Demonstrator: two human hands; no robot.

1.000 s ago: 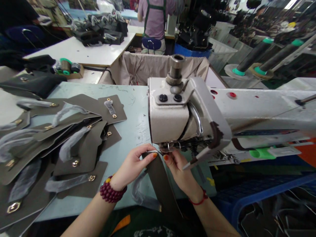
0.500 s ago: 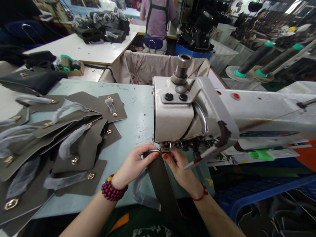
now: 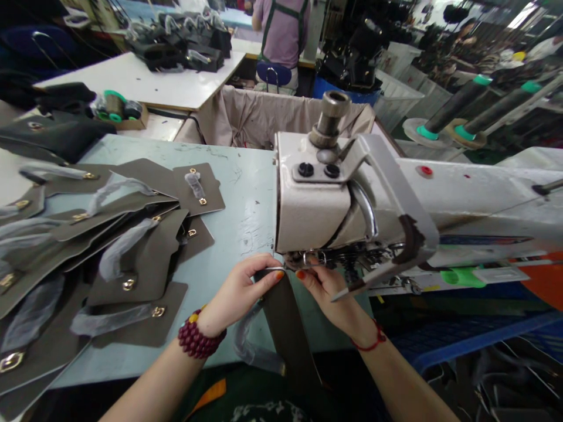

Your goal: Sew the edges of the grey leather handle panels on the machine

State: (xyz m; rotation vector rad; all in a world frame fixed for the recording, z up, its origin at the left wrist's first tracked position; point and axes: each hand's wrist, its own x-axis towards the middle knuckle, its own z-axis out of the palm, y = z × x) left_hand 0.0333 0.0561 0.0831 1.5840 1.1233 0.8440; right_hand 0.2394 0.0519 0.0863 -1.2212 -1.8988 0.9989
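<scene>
A dark grey-brown panel [image 3: 288,328] hangs from the sewing machine [image 3: 312,217] over the table's front edge, towards my body. My left hand [image 3: 248,290] pinches its upper edge between thumb and fingers, just left of the stitching area. Beside this panel hangs a strap handle [image 3: 255,351] in clear plastic wrap. My right hand [image 3: 332,299] reaches under the machine head, thumb bent in towards the fingertips, slightly right of the panel. Its fingertips are partly hidden, and what they pinch, if anything, does not show. The needle point is hidden too.
Similar panels [image 3: 136,258] with wrapped handles and gold-coloured fittings lie overlapping on the left of the pale blue table [image 3: 246,193]. Thread cones [image 3: 457,105] stand at the right. A blue crate [image 3: 484,346] sits low at the right. Ahead, a person [image 3: 285,35] stands facing away.
My right hand has shifted slightly right, its thumb moving away from the panel's edge. My left hand keeps its pinch on the panel. The view has moved a little.
</scene>
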